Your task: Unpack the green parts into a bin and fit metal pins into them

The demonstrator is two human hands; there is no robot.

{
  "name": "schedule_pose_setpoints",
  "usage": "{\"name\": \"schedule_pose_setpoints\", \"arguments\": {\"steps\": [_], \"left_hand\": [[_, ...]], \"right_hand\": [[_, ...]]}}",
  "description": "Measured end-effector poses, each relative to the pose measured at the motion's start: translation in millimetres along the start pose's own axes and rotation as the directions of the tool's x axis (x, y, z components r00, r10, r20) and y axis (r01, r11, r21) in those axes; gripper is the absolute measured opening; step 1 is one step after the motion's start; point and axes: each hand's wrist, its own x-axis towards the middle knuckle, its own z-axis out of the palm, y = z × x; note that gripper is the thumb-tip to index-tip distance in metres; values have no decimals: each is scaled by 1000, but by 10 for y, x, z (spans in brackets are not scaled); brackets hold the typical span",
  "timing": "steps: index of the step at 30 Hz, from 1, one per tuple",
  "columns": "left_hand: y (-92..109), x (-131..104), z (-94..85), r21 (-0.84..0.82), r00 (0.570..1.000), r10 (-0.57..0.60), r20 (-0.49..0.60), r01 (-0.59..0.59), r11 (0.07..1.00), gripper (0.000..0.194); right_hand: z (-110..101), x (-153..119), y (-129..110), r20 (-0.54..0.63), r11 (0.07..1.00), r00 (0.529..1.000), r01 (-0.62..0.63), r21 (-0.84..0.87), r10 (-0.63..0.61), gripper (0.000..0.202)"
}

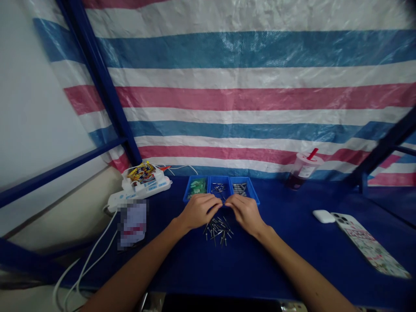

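Far L, a power strip (139, 194) sits on the blue tabletop (198, 268). L forearm (146, 262) angles up & in from the lower L; L hand (199, 210) is back-up, fingers curled, thumb & index tips drawn together in a pinch; can't tell if they grip anything, too small. Just beyond it: L tray (186, 189) w/ green pieces (197, 186), then mid tray (220, 179) w/ a few metal pins (218, 188). A pile of loose pins (217, 227) lies nearer, below & btwn the hands. Step in hand looks like two-handed fingertip work on a small part, prob. a pin; next move likely calls for a light, steady pinch, little arm travel. R tray (254, 193) has grey pieces (239, 189). R hand (244, 212) mirrors L, tips pinched & nearly meeting L's; its hold is unclear too. Far R: cup (303, 171), phone (370, 242).
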Motion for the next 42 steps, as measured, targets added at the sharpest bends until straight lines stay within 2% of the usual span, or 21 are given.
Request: {"name": "schedule_pose_setpoints", "arguments": {"steps": [6, 9, 11, 12, 13, 16, 19, 21, 24, 26, 29, 32, 35, 38, 42], "left_hand": [[-62, 2, -75, 8, 999, -46, -30, 46, 999, 19], [-81, 8, -142, -18, 998, -51, -38, 51, 999, 20], [-81, 13, -178, -55, 998, -60, 15, 60, 997, 20], [-78, 15, -188, -67, 996, -59, 71, 63, 996, 20], [-73, 17, -192, -73, 990, -53, 130, 63, 995, 20], [-55, 17, -169, -58, 961, -29, 276, 46, 997, 21], [-45, 10, -120, -30, 947, -26, 321, 38, 999, 21], [-45, 4, -93, -3, 941, -39, 337, 42, 999, 20], [-50, -8, -61, 21, 931, -61, 359, 58, 998, 18], [-53, -18, -42, 20, 924, -73, 374, 71, 997, 16], [-55, -35, -12, 10, 915, -78, 396, 80, 997, 14], [-56, -47, 7, -16, 919, -67, 388, 80, 997, 14], [-54, -45, 3, -25, 917, -81, 390, 99, 995, 17], [-49, -35, -15, -10, 896, -108, 430, 124, 992, 21], [-39, -27, -25, 4, 879, -130, 459, 144, 990, 21]], "right_hand": [[-92, 0, 89, -125, 999, 991, 35, -32, -39, 26], [-131, 21, 113, -289, 1000, 957, -8, -20, 2, 21], [-133, 65, 121, -429, 999, 903, -41, -17, 30, 18], [-124, 93, 126, -462, 998, 886, -61, -25, 43, 18], [-110, 122, 133, -456, 996, 888, -84, -39, 57, 20], [-47, 170, 158, -291, 988, 952, -123, -94, 90, 28], [-10, 122, 151, -133, 992, 988, -86, -95, 73, 26], [-25, 64, 118, 32, 996, 999, -37, -76, 39, 24], [-86, 9, 64, 305, 997, 952, 30, -72, -6, 22], [-120, 1, 48, 409, 997, 912, 51, -52, -25, 24], [-121, -4, 59, 470, 999, 882, 38, 13, -40, 27], [-83, -21, 89, 487, 998, 873, -6, 60, -24, 24], [-58, -28, 107, 508, 993, 860, -94, 71, 45, 22], [-60, -15, 103, 563, 982, 815, -187, 34, 135, 20], [-56, -2, 94, 586, 972, 789, -235, 9, 186, 18]]}}
